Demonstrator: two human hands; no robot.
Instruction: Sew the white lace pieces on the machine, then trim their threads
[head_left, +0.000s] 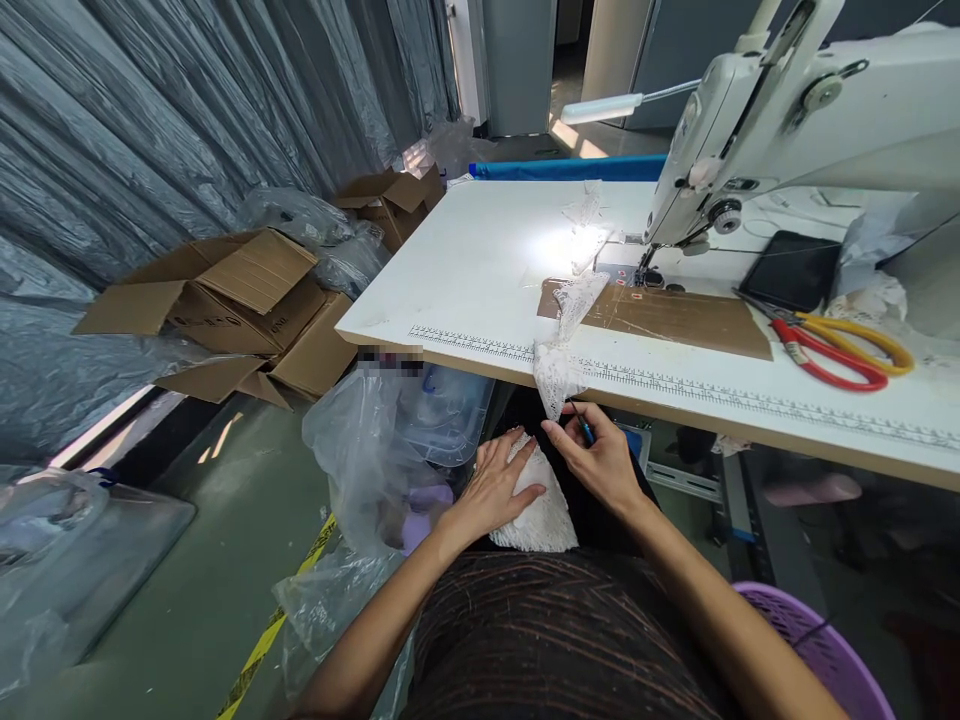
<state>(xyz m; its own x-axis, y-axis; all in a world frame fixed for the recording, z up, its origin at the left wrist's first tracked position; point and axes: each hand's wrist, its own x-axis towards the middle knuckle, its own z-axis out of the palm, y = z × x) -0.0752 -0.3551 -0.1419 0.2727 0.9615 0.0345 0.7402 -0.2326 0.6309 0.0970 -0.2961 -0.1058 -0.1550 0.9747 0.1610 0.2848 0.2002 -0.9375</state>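
My left hand [499, 485] lies with fingers spread over a white lace piece [544, 515] on my lap. My right hand [596, 450] is closed at the table's front edge, around a slim tool with a blue part [583, 425]; its kind is hard to tell. The right thumb and forefinger are at the lower tip of a white lace strip [562, 360], and whether they pinch it I cannot tell. That strip hangs over the edge and runs back across the tabletop toward the sewing machine's needle area [643, 275].
The white table [465, 270] carries a printed ruler, a brown strip [675, 320], red-and-yellow-handled scissors [844, 350] and a dark flat object [791, 270]. Cardboard boxes [247, 290] and plastic bags [345, 440] lie left. A purple basket [821, 640] stands low on the right.
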